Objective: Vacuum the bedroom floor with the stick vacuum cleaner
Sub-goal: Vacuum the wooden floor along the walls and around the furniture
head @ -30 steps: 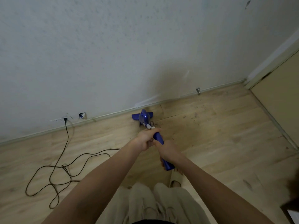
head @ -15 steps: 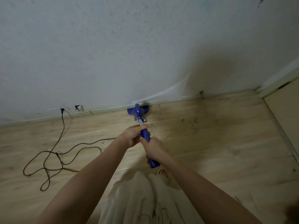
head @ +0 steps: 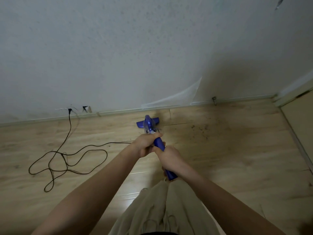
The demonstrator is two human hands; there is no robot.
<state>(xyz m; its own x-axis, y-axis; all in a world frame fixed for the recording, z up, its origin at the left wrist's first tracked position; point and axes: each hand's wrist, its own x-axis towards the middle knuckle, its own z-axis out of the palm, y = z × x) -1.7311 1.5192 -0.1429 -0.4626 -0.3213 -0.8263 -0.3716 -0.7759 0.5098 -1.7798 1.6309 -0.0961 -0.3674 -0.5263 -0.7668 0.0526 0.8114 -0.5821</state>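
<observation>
From the head view, both hands grip the blue stick vacuum cleaner (head: 159,143). The left hand (head: 147,144) wraps its fingers round the shaft higher up; the right hand (head: 169,158) curls round the handle just below, touching the left. Beyond the fingers, the floor head (head: 147,122) sits near the skirting board (head: 108,113). Left of the fingers, a black cord (head: 67,156) loops over the wooden floor (head: 237,158); right of them lies scattered dirt (head: 199,131).
</observation>
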